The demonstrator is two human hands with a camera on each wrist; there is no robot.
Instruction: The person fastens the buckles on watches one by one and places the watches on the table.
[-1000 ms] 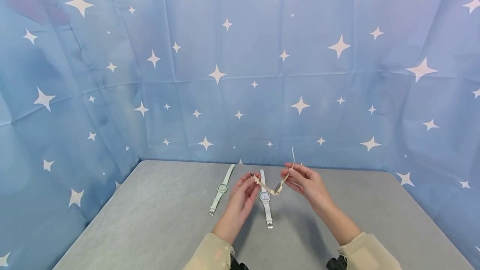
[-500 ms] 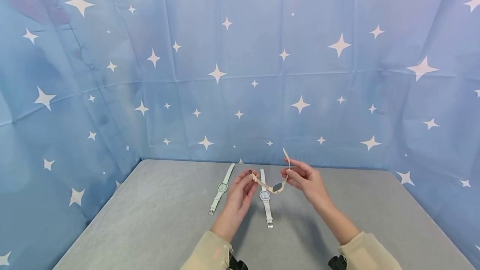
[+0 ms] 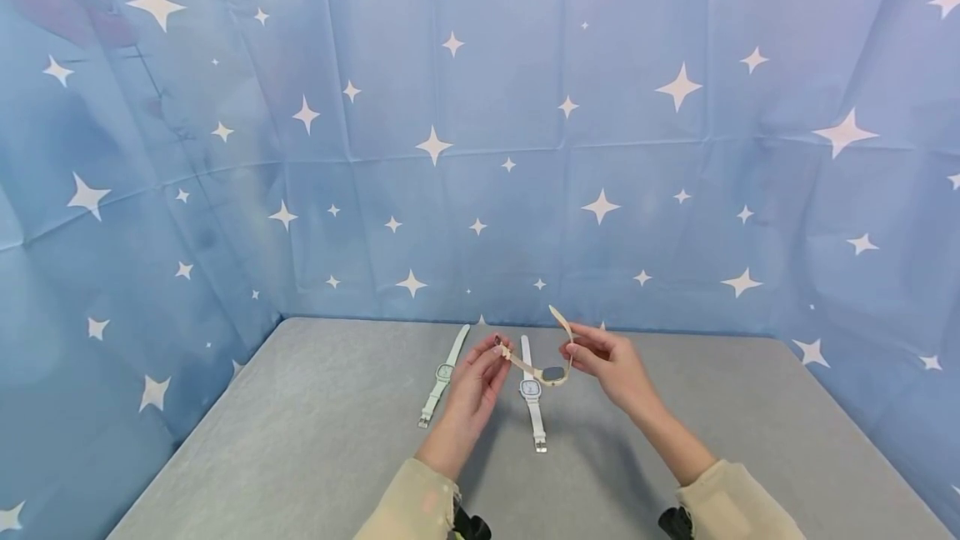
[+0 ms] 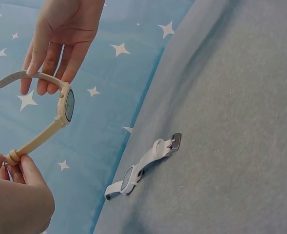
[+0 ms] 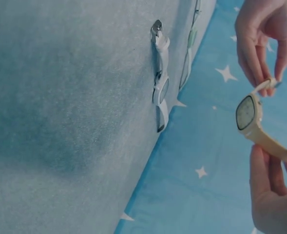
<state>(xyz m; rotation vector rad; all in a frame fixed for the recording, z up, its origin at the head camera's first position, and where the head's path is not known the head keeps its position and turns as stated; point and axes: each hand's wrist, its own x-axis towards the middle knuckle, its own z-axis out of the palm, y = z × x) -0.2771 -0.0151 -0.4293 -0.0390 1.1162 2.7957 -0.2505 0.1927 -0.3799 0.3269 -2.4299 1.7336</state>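
Observation:
A cream wristwatch [image 3: 553, 375] is held above the table between the two hands, its strap hanging in a U with the case at the bottom. My left hand [image 3: 471, 386] pinches the buckle end of the strap by the loops. With thumb and fingers, my right hand [image 3: 618, 369] pinches the holed strap [image 4: 9, 79], whose tip points up and free. The grey underside of the case faces the head camera; the right wrist view shows its dial [image 5: 245, 113]. Beneath lies a white wristwatch [image 3: 530, 391], dial up, buckle toward the person.
To the left on the grey table [image 3: 300, 440] lies a pale green wristwatch [image 3: 444, 373], slanted, partly behind my left hand in the head view. A blue curtain [image 3: 480, 107] with white stars closes off the back and sides.
The cream watch has turned, so more of the case's grey underside shows. Its free strap tip has swung left and lower. Both hands have shifted slightly left, still holding it.

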